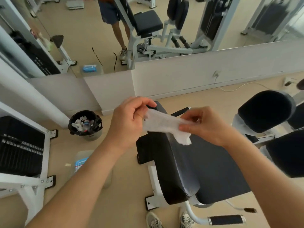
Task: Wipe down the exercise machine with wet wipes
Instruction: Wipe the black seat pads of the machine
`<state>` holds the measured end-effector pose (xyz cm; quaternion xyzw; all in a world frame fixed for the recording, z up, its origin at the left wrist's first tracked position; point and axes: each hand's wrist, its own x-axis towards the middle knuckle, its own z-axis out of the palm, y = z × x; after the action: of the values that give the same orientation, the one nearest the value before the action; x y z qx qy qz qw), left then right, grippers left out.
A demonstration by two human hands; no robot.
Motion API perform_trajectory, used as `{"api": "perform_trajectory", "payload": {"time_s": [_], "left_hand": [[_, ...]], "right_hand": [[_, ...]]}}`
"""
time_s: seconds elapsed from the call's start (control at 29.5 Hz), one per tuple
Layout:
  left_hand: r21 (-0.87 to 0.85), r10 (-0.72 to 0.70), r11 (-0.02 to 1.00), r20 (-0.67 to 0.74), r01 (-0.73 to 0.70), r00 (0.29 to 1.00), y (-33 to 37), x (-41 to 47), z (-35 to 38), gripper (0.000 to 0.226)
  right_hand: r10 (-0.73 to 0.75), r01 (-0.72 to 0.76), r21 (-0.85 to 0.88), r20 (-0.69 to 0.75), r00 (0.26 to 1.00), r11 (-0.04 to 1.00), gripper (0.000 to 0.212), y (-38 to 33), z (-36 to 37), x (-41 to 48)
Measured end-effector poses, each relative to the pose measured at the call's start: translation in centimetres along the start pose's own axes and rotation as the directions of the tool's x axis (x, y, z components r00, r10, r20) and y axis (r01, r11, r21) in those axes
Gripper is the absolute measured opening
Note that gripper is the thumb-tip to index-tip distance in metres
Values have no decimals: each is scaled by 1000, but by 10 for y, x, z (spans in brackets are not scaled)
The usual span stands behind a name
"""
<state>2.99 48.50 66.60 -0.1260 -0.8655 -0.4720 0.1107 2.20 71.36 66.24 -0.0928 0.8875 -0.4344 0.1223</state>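
1. Firstly, we mark the wall mirror, the widest thing in view. It reflects a person's legs, further gym machines and a blue pack on the floor.
2. Exercise machine: a dark padded seat on a white frame, directly beneath both hands, with two dark roller pads at the right. We judge its covering firm and smooth, and the wiping of this seat not yet begun.
3. Weight stack: black plates in a white frame at the left, well apart from the seat.
4. Bin: black-lined, on the floor between stack and seat, holding crumpled white tissue and a bottle.
5. Wipes pack: blue-labelled, on the floor near the bin, partly hidden by the left forearm.
6. Left grip and right grip: each pinches one end of the wipe, thumb against fingertips, in the air above the seat's far edge.
7. Wet wipe: white, stretched between the two grips and folded lengthwise, with one ragged corner hanging below the right grip. We judge it very light, limp and damp, liable to cling to itself and to tear if pulled hard. It is best taken by opposite edges to spread it, then pressed flat under the palm against the padding.
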Motion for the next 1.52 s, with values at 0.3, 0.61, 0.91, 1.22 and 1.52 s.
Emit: {"api": "perform_trajectory", "payload": {"time_s": [0.3,0.61,0.91,1.22,1.52], "left_hand": [[195,240,942,182,-274,954,3,-55,-14,28],[130,-53,991,521,-18,852,-1,-123,4,26],[99,-135,986,31,131,990,-11,-96,30,28],[136,-174,977,51,165,983,-20,-99,55,40],[144,-175,973,-35,179,984,-14,-49,71,38]], "right_hand": [[-254,182,-613,-31,967,769,31,0,21,-70],[252,-242,-359,-19,967,901,35,0,48,-100],[191,-213,-175,-133,972,961,83,7,128,-58],[178,-170,-141,47,983,975,44,23,120,-72],[-312,313,-103,21,950,944,60,22,119,-56]]}}
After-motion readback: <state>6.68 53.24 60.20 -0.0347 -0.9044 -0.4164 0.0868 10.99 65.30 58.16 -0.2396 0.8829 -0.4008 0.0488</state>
